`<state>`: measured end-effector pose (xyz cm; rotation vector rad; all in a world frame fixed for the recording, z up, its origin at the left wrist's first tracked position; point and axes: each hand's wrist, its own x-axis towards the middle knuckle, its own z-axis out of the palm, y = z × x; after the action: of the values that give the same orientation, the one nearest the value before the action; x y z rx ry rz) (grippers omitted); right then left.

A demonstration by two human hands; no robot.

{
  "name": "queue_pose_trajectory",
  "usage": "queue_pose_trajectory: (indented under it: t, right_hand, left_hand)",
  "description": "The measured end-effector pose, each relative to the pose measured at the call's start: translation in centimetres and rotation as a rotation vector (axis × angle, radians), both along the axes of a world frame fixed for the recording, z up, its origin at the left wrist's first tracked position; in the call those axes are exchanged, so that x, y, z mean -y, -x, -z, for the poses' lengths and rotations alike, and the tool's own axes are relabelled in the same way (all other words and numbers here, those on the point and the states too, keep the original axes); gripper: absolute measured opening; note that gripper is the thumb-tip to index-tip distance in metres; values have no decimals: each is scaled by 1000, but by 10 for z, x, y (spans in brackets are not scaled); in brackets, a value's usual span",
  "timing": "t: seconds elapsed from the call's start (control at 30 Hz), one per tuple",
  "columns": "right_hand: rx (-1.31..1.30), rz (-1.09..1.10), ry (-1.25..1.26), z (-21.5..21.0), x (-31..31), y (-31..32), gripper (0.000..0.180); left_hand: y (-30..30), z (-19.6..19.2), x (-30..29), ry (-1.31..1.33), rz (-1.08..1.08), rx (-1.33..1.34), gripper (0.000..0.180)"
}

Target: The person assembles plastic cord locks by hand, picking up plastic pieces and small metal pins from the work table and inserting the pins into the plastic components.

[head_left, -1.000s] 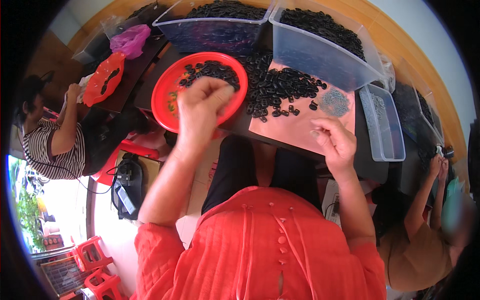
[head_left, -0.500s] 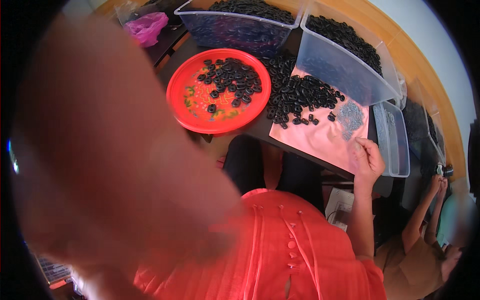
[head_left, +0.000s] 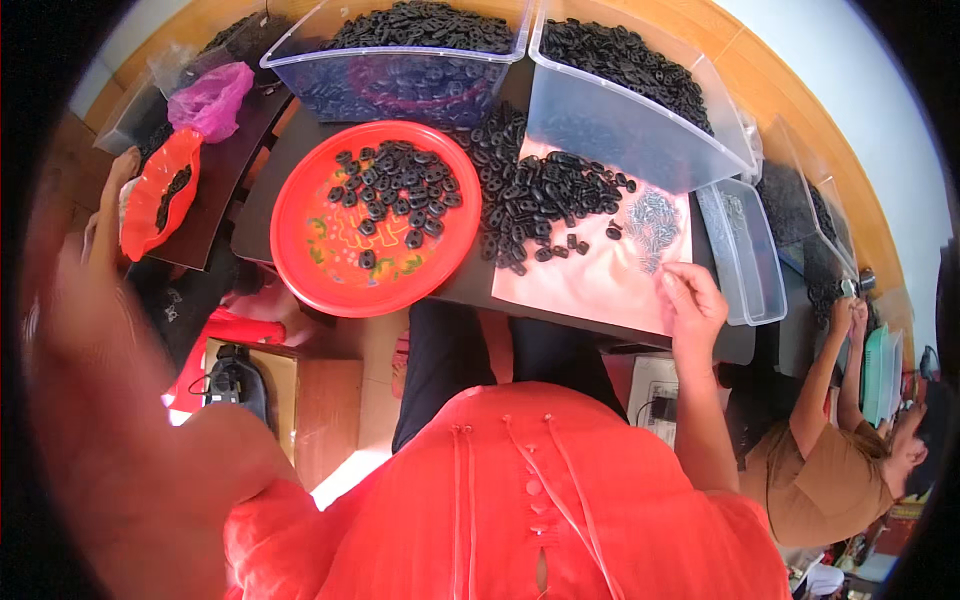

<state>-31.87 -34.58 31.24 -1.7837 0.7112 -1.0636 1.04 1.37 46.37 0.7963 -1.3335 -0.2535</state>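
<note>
My right grip (head_left: 690,300) pinches closed, contents unclear, on the pink sheet (head_left: 600,275); small grey springs (head_left: 652,215) lie at eleven o'clock. My left grip blurs, state untellable.

A dark surface (head_left: 300,170) is set against a curved wooden wall band (head_left: 800,110), with pale wall (head_left: 860,60) above. Tan floor (head_left: 330,400) is seen below, lit by a bright patch (head_left: 340,475). A red stool (head_left: 215,335) stands alongside.

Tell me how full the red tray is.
Partly full: black parts cover only the upper part of the red tray; the rest is bare.
</note>
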Motion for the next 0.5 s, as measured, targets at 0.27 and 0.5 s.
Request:
queue_pose_trajectory:
  t: [0.27,0.5]
  right_hand:
    - [-20,46,-47,-15,-2,-3,8]
    - [-18,110,182,-15,-6,0,6]
  left_hand:
    - [28,-29,133,-115,-120,20,56]
    - [73,-66,187,-181,-302,119,52]
